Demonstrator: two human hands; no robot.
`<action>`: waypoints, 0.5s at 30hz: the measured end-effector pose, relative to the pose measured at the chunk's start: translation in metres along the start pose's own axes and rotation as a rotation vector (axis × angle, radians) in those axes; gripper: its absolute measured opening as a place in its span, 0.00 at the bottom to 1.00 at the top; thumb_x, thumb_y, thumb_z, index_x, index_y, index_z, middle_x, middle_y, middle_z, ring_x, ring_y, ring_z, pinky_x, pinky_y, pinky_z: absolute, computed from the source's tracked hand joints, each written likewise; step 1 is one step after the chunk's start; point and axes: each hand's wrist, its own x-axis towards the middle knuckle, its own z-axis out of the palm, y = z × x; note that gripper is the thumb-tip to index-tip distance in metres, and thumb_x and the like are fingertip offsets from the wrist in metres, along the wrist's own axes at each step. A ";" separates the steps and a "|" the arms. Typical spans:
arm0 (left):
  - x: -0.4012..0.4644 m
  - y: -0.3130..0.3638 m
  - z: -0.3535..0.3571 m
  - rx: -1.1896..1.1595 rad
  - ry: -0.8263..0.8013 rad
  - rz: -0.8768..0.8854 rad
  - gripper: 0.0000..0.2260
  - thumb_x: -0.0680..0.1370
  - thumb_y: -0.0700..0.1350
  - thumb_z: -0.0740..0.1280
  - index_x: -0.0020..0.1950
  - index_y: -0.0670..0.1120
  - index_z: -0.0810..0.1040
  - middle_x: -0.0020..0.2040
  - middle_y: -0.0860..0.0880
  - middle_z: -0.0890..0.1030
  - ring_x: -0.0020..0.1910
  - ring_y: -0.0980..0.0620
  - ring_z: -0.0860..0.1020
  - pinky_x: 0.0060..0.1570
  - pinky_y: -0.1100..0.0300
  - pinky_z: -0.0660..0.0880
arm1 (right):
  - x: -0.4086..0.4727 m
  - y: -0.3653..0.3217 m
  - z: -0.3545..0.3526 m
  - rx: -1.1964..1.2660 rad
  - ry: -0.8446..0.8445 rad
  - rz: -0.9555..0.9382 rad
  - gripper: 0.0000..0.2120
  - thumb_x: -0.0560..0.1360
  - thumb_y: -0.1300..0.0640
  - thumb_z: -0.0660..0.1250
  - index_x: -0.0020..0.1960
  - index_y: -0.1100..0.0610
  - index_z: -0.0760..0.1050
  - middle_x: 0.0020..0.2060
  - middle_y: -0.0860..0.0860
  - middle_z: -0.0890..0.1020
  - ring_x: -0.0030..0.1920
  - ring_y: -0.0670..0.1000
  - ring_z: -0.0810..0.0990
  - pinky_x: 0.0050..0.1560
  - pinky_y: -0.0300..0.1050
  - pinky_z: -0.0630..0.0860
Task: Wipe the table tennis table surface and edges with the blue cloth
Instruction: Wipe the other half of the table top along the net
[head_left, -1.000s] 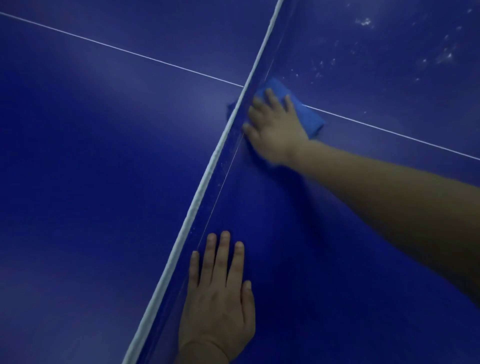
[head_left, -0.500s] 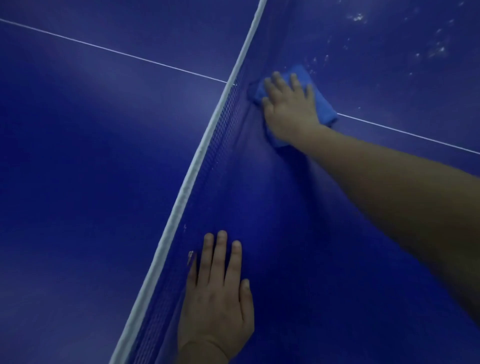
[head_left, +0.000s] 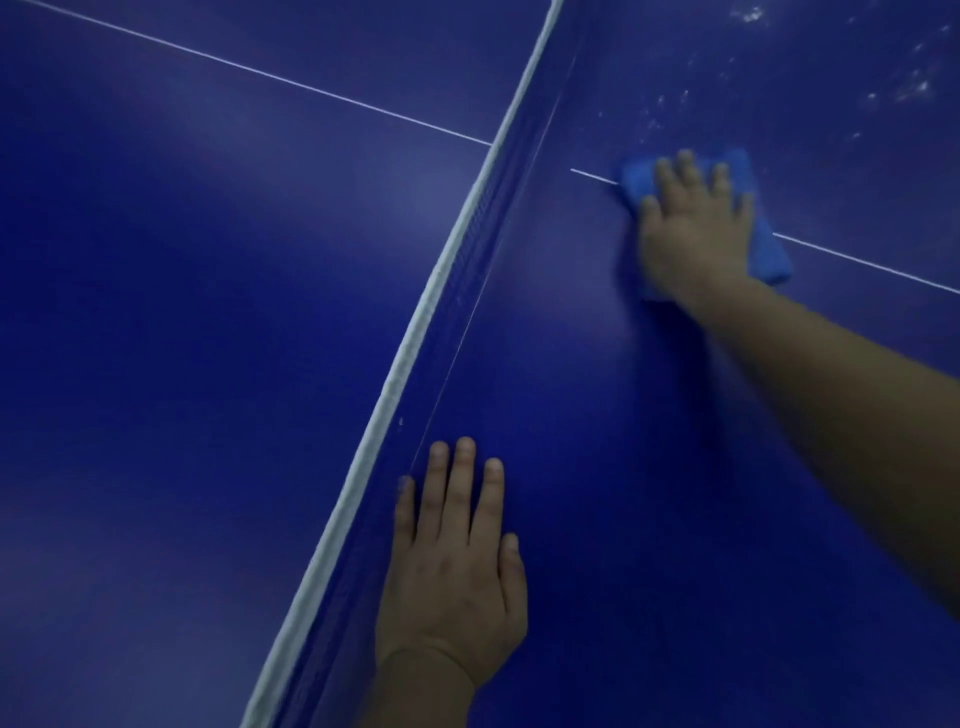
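Note:
The dark blue table tennis table (head_left: 597, 389) fills the view. A folded blue cloth (head_left: 769, 254) lies on it at the upper right, over the white centre line. My right hand (head_left: 693, 234) presses flat on the cloth with straight, spread fingers, covering most of it. My left hand (head_left: 457, 561) rests flat on the bare table at the bottom centre, fingers straight, just right of the net (head_left: 441, 291).
The net with its white top band runs diagonally from the bottom left to the top centre. A white centre line (head_left: 260, 75) crosses both halves. Whitish specks and smears (head_left: 904, 91) dot the surface at the upper right, beyond the cloth.
My right hand has slid the cloth to the right, away from the net, along the centre line. My left hand stays planted in the same spot.

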 end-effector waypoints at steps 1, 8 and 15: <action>0.000 0.000 0.000 -0.008 -0.003 -0.003 0.28 0.80 0.53 0.55 0.79 0.45 0.59 0.81 0.43 0.59 0.81 0.43 0.54 0.75 0.42 0.51 | -0.005 0.006 0.000 0.019 -0.017 0.049 0.28 0.84 0.46 0.45 0.82 0.51 0.52 0.82 0.48 0.51 0.81 0.59 0.48 0.77 0.64 0.44; 0.000 0.002 -0.003 -0.034 0.013 -0.009 0.27 0.80 0.53 0.54 0.78 0.45 0.62 0.81 0.43 0.60 0.81 0.43 0.55 0.76 0.43 0.49 | -0.112 -0.042 0.017 -0.094 -0.109 -0.838 0.28 0.82 0.44 0.47 0.79 0.50 0.62 0.79 0.48 0.63 0.79 0.58 0.57 0.77 0.65 0.52; -0.001 0.001 0.001 -0.019 0.029 -0.001 0.27 0.81 0.52 0.52 0.79 0.45 0.58 0.81 0.43 0.59 0.81 0.44 0.52 0.76 0.42 0.50 | -0.024 -0.088 0.007 -0.020 -0.083 -0.461 0.27 0.84 0.44 0.44 0.80 0.52 0.58 0.81 0.49 0.55 0.81 0.58 0.48 0.77 0.65 0.45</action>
